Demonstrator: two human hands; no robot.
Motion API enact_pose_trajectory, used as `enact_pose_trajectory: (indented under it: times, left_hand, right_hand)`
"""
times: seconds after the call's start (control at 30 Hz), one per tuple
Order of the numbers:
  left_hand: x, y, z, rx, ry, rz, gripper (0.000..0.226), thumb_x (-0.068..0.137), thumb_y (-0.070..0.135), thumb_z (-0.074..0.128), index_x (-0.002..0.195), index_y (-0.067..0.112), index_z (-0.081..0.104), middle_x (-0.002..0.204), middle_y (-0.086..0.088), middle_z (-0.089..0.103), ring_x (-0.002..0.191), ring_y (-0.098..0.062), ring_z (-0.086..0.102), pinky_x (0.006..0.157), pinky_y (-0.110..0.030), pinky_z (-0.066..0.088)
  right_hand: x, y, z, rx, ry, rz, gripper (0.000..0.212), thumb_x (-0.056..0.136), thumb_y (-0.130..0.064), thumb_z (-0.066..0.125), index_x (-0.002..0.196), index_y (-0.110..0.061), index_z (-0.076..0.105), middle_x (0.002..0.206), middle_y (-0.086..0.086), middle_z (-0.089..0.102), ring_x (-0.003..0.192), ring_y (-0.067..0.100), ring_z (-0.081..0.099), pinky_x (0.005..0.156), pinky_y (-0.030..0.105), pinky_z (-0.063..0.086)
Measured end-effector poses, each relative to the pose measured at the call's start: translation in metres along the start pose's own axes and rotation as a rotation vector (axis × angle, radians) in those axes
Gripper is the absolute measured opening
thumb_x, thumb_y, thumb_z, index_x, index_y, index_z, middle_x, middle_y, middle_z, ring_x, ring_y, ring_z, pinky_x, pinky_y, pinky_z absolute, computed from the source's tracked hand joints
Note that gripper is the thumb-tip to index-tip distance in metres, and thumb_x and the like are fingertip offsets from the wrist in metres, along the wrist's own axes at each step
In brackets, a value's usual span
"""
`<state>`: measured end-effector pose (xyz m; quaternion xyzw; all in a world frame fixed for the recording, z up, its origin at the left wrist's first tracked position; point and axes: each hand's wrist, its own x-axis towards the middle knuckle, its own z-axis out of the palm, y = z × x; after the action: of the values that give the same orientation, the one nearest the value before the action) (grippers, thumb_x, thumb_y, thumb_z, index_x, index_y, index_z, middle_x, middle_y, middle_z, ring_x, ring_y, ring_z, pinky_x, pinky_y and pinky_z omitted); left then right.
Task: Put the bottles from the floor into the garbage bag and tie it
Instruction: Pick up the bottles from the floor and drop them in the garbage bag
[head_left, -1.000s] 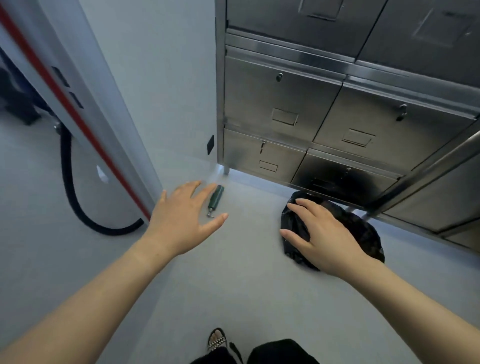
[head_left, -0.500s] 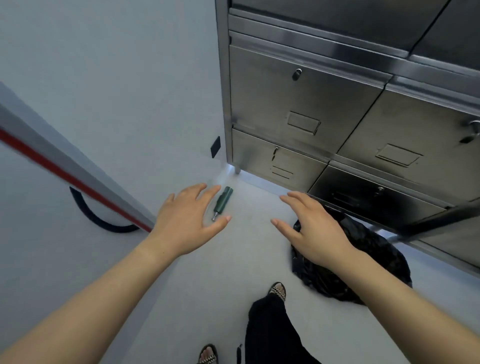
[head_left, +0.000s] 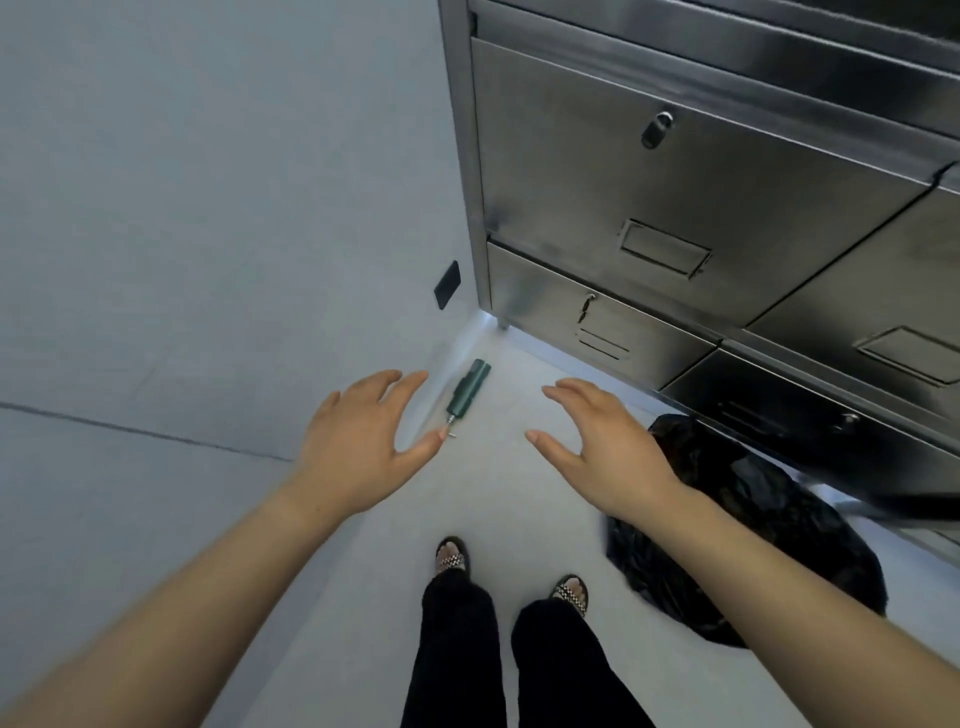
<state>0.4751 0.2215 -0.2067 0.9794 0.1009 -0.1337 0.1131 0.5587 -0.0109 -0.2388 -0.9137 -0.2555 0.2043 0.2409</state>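
Both hands are held out empty over the floor (head_left: 498, 499). The left hand (head_left: 358, 444) is spread, palm down, with straight fingers and the thumb set wide. The right hand (head_left: 605, 447) is likewise open, its fingers loosely arched, and nothing is gripped by either.

The step in hand is judged to be the reach for the bottle (head_left: 466, 396); nothing can be seen to have been bagged or tied.

The green bottle lies on its side between the two hands and a little beyond them. It sits nearer the left, with its thin neck end just beside the left thumb tip. Whether it is touched there cannot be told. Its thick end points toward the corner where the wall (head_left: 208, 208) meets the cabinet (head_left: 675, 171).

The bag (head_left: 779, 525), black and slumped, lies on the floor under the right forearm, against the cabinet foot.

For the next move, a hand must be lowered and fingers closed round the bottle's body. The bag's mouth, which is not visible, would then have to be found and opened.
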Motion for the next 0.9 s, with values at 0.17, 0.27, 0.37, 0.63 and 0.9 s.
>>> enact_pose_trajectory:
  times: [0.17,0.27,0.37,0.63,0.9]
  left_hand:
    - [0.076,-0.023,0.046,-0.053,-0.067,0.072,0.071,0.084,0.064,0.033,0.143,0.025,0.032,0.145,-0.004,0.041,0.131,-0.021,0.04,0.104,-0.041,0.037]
    - [0.12,-0.039,0.093,-0.046,-0.075,0.115,0.07,0.084,0.062,0.035,0.142,0.023,0.034,0.144,-0.004,0.043,0.127,-0.022,0.044,0.101,-0.039,0.04]
    - [0.157,-0.053,0.154,-0.055,-0.041,0.155,0.074,0.08,0.064,0.028,0.138,0.021,0.04,0.137,-0.004,0.05,0.118,-0.023,0.052,0.094,-0.035,0.043]
    - [0.26,-0.117,0.412,-0.069,-0.041,0.077,0.06,0.087,0.055,0.046,0.138,0.023,0.041,0.137,-0.001,0.049,0.117,-0.02,0.051,0.087,-0.028,0.042]
    - [0.384,-0.182,0.622,-0.113,0.017,-0.025,0.059,0.088,0.056,0.041,0.138,0.024,0.037,0.136,-0.006,0.046,0.117,-0.025,0.05,0.091,-0.04,0.045]
  right_hand:
    - [0.043,0.031,0.042,0.0,0.015,0.086,0.058,0.09,-0.05,0.048,0.138,-0.019,0.04,0.147,0.002,0.038,0.135,0.02,0.033,0.108,0.034,0.029]
    - [0.076,0.058,0.086,0.034,0.021,0.133,0.058,0.09,-0.049,0.048,0.139,-0.019,0.04,0.149,0.003,0.036,0.136,0.02,0.031,0.11,0.033,0.027]
    - [0.111,0.097,0.146,0.075,0.022,0.156,0.059,0.09,-0.049,0.048,0.139,-0.019,0.039,0.149,0.002,0.037,0.136,0.018,0.031,0.109,0.028,0.025]
    - [0.212,0.252,0.362,0.129,-0.004,0.197,0.061,0.09,-0.053,0.043,0.142,-0.022,0.033,0.151,0.001,0.033,0.138,0.017,0.028,0.109,0.033,0.029]
    - [0.31,0.377,0.533,0.101,0.019,0.197,0.063,0.09,-0.056,0.04,0.142,-0.023,0.028,0.152,-0.001,0.027,0.138,0.02,0.027,0.108,0.04,0.03]
